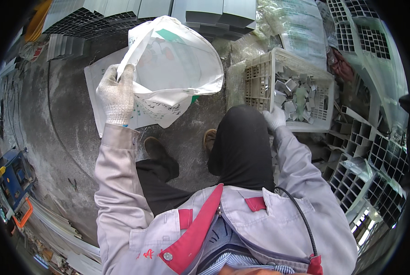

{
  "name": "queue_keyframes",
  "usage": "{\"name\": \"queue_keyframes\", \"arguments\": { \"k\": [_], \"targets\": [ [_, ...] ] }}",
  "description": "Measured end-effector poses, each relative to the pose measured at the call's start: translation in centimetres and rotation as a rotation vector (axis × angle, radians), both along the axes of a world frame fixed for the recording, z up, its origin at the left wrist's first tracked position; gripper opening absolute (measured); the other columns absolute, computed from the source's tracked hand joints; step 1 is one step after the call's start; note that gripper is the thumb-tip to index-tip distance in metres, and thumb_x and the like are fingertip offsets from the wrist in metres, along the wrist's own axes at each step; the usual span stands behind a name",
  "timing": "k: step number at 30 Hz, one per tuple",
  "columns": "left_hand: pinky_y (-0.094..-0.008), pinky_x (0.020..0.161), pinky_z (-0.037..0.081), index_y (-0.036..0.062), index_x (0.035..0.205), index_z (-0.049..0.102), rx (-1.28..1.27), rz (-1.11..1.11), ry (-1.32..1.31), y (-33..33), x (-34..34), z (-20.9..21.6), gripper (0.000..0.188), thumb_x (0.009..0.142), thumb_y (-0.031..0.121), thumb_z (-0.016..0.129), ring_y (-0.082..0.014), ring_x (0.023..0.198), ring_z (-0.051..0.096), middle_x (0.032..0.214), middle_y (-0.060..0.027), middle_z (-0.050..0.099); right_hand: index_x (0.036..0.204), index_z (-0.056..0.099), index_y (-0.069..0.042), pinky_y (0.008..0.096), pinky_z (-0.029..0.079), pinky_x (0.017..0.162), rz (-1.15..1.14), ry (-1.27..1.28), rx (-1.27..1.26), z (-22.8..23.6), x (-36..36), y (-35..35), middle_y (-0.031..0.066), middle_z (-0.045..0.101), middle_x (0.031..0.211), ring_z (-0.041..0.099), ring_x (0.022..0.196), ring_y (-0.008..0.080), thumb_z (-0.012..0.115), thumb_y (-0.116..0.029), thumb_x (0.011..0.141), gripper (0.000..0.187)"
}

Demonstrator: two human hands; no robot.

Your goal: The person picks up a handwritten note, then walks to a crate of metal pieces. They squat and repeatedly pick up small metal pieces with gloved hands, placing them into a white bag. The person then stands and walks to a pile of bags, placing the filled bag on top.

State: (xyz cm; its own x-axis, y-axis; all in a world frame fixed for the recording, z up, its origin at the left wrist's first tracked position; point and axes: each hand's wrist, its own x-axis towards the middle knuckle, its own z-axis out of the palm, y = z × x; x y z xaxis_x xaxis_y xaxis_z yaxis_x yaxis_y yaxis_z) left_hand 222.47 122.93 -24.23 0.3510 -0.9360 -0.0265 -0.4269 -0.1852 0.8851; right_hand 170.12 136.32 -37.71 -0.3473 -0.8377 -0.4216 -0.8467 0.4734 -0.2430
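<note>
In a white knitted glove, my left hand (117, 94) pinches the rim of a white woven sack (168, 59), whose wide mouth gapes upward. Printing and a green patch show on the sack. To the right, my gloved right hand (274, 118) closes on the near left corner of a white plastic crate (305, 127); its fingers are partly hidden by the crate wall. Inside the crate lies a heap of short cut metal profile pieces (299, 94). Another flat white sheet or sack (95, 87) lies on the floor under the open sack.
Stacked metal profiles (154, 9) line the back. Bundles of square tubes (388, 156) stand along the right. Clear plastic wrap (301, 27) covers a pile behind the crate. A blue machine (14, 174) with an orange handle sits at the left. My boots (161, 156) rest on the concrete floor.
</note>
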Motion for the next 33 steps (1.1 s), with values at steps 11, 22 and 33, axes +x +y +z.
{"name": "queue_keyframes", "arguments": {
  "k": [11,22,33],
  "targets": [
    [-0.0276,0.08,0.053,-0.0027,0.112,0.076,-0.014,-0.175,-0.03,2.0,-0.8,-1.2,0.027,0.108,0.024,0.075,-0.0077,0.087,0.061,0.093,-0.0004,0.072,0.114,0.074,-0.003,0.0558,0.059,0.098,0.049,-0.02,-0.015,1.7,4.0,-0.3,0.027,0.079,0.105,0.076,0.104,0.0464,0.064,-0.028,0.091,0.035],
    [-0.0225,0.075,0.043,-0.0007,0.107,0.075,0.057,-0.305,-0.004,0.3,-4.2,-0.9,0.02,0.108,0.019,0.076,-0.0032,0.084,0.051,0.091,0.0063,0.063,0.11,0.072,-0.006,0.0547,0.06,0.091,0.024,-0.204,0.015,2.9,3.3,-0.5,0.0221,0.079,0.099,0.077,0.098,0.0437,0.073,-0.052,0.094,0.049],
    [-0.0249,0.07,0.046,-0.0001,0.113,0.077,0.064,-0.191,0.008,2.4,-2.6,-4.5,0.026,0.108,0.025,0.078,-0.0058,0.079,0.054,0.089,0.0036,0.066,0.105,0.08,-0.012,0.044,0.061,0.081,0.044,-0.367,-0.388,1.2,1.2,2.6,0.0137,0.08,0.101,0.077,0.093,0.0349,0.076,-0.049,0.1,0.038]
  ]
}}
